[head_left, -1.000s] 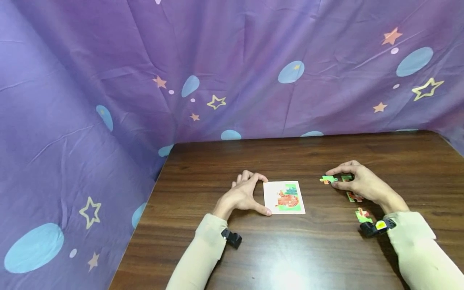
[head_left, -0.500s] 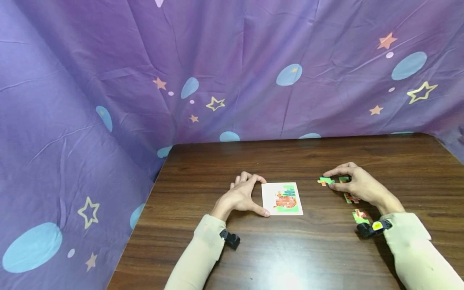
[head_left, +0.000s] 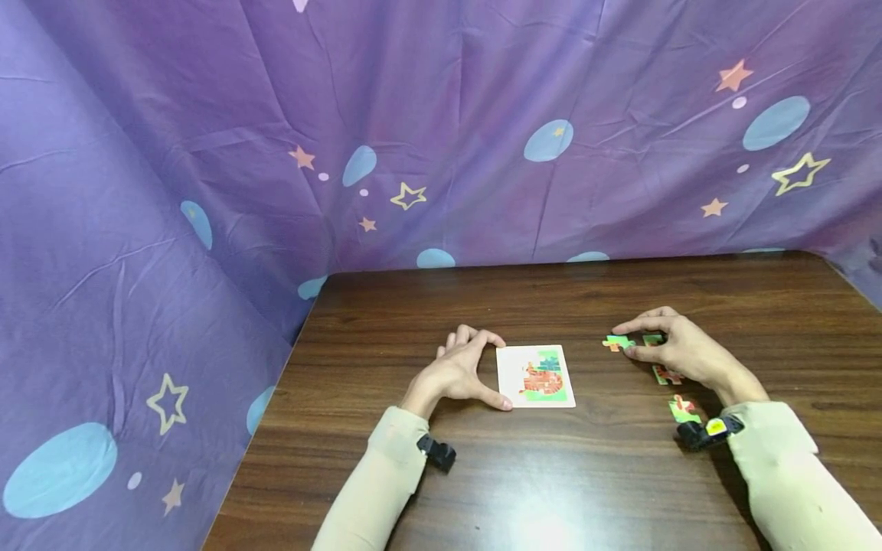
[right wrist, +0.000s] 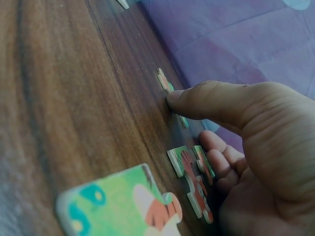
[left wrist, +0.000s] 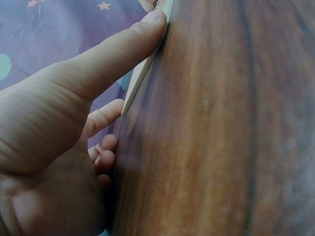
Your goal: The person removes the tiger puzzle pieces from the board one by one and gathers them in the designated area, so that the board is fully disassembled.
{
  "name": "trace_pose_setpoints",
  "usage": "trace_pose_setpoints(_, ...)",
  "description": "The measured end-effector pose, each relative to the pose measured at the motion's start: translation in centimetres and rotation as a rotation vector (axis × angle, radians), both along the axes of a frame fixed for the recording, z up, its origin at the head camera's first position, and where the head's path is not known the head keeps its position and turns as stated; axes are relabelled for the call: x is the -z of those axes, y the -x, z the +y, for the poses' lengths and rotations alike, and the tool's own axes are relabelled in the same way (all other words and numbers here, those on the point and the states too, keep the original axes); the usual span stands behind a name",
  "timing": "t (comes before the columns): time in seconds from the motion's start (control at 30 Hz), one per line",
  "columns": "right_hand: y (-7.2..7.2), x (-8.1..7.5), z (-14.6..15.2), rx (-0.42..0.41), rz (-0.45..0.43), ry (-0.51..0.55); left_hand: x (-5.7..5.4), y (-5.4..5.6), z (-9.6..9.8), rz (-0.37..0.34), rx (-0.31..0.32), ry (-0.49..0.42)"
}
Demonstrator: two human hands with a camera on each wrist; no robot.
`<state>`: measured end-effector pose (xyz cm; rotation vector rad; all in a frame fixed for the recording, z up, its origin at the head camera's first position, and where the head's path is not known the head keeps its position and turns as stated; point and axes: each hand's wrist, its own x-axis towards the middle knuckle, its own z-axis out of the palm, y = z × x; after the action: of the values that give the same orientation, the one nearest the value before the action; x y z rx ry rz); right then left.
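In the head view, my left hand (head_left: 458, 373) spans the left side of a square white puzzle board (head_left: 511, 376), thumb at the near corner and index finger at the far corner. An orange-red striped animal on green is partly filled in toward the board's right. My right hand (head_left: 685, 352) pinches a green and orange puzzle piece (head_left: 618, 343) between thumb and index finger, close over the table. The right wrist view shows the thumb against this piece (right wrist: 163, 79), its other fingers curled behind. The left wrist view shows the thumb on the board's edge (left wrist: 139, 78).
Several loose pieces lie around the right hand: a green one (head_left: 653, 339) partly behind its fingers, a red one (head_left: 667, 375) under the palm, and a green and red one (head_left: 684, 409) near the wrist camera. A purple star-patterned curtain (head_left: 468, 138) borders the brown table (head_left: 386, 306).
The head view has shifted slightly, moving everything a little left in it. Both hands keep their holds, with no clear motion against the table.
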<state>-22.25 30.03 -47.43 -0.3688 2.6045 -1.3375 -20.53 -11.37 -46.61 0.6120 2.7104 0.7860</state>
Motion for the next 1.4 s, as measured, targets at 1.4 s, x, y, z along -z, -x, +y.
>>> trace_pose_setpoints(1.4,-0.9,-7.3,-3.5,0.101,0.373,0.119,-1.1,-0.5,0.1,-0.025,-0.008,0.025)
